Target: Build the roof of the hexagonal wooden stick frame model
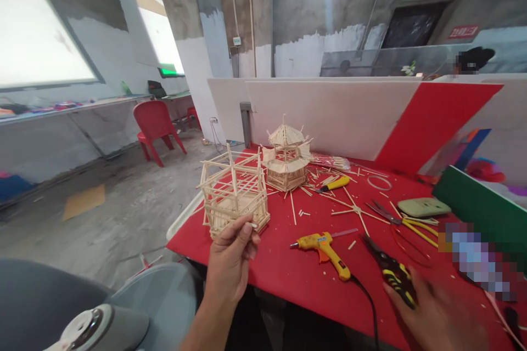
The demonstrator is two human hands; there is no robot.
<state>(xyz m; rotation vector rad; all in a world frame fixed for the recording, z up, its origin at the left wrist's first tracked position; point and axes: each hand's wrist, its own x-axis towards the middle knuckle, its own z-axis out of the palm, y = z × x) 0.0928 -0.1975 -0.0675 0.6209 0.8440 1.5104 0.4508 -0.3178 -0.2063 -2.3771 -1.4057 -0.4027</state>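
My left hand [234,252] is closed in a pinch on a short piece of wooden stick [253,225]. Just behind it is a frame [234,175] built of thin sticks, with an open top and a slatted floor. At the right, my partly blurred right hand [432,307] has thumb and finger either side of the black-and-yellow handles of pliers [393,274]. A yellow glue gun [323,247] lies between the two hands, its nozzle pointing left. Farther back stands a tiered stick pagoda [286,159].
Across the red table [272,263] lie a yellow utility knife [335,184], crossed sticks [356,209], yellow-handled pliers [405,223], a green case [424,207] and loose offcuts. A white-and-red partition [321,115] borders the back. Lower left is a white cylindrical container [105,329].
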